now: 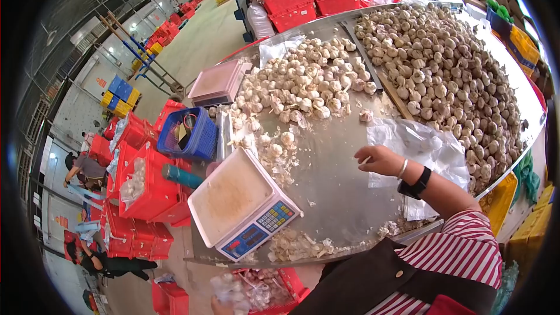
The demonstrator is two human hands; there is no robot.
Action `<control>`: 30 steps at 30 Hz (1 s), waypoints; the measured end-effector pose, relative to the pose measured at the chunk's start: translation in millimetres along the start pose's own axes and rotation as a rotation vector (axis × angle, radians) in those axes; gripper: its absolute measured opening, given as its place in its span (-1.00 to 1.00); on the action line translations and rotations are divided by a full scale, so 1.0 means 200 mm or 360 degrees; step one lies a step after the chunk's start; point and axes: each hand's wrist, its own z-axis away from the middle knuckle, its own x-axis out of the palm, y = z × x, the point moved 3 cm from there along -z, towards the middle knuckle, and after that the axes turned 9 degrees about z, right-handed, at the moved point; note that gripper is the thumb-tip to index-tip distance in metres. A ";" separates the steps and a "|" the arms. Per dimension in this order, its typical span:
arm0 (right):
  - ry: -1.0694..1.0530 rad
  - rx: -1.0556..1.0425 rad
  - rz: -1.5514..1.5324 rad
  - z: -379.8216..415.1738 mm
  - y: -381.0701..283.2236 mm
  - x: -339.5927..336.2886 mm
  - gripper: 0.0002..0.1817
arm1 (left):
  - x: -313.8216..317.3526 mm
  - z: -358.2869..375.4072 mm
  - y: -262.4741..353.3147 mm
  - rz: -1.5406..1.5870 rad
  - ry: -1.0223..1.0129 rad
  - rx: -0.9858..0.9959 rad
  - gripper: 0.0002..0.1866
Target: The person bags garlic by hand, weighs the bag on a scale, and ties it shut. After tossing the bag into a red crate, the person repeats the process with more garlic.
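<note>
Clear plastic bag (pixel 434 154) lies flat on steel table (pixel 338 192), pinched at its edge by right hand (pixel 379 160), fingers closed on it. Garlic pile (pixel 303 84) just beyond; scale (pixel 239 201) nr front edge. Left hand (pixel 220 305) barely seen at bottom, by bagged garlic (pixel 245 291); grip can't be told.

right hand (pixel 378 160) on plastic bags (pixel 429 151), garlic (pixel 443 64), scale (pixel 239 204)
</note>
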 end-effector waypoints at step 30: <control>0.0383 0.0098 0.1180 -1.72 1.01 -0.91 -0.36 | 2.42 -2.81 1.22 -0.0988 -0.0248 0.0357 -0.15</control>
